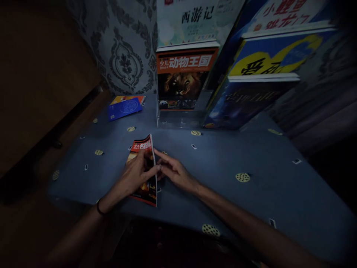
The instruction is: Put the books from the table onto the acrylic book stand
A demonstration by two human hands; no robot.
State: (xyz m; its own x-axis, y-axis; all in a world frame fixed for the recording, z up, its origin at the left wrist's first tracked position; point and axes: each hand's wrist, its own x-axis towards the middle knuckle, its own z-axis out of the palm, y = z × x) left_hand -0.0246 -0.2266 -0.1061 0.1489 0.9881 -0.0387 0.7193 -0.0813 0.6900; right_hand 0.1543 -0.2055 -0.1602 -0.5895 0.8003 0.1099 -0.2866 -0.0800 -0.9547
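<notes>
A thin paperback book (143, 190) with a red and black cover lies at a slant near the table's front left, its pale right edge facing me and slightly curved. My left hand (136, 173) is closed over the cover, its thumb reaching across to the right edge. A dark band circles that wrist. Beside the same edge is my right hand (177, 173), its index finger stretched to the book's upper right side. The other right fingers are bent and partly hidden close to the left thumb tip, apart from the index finger.
A blue patterned cloth covers the table (223, 193). Behind, a clear stand (181, 121) bears several upright books, including one with a lion cover (184, 83). A blue booklet (125, 108) overlaps an orange one (139, 99) at back left. Patterned fabric (125, 63) hangs behind.
</notes>
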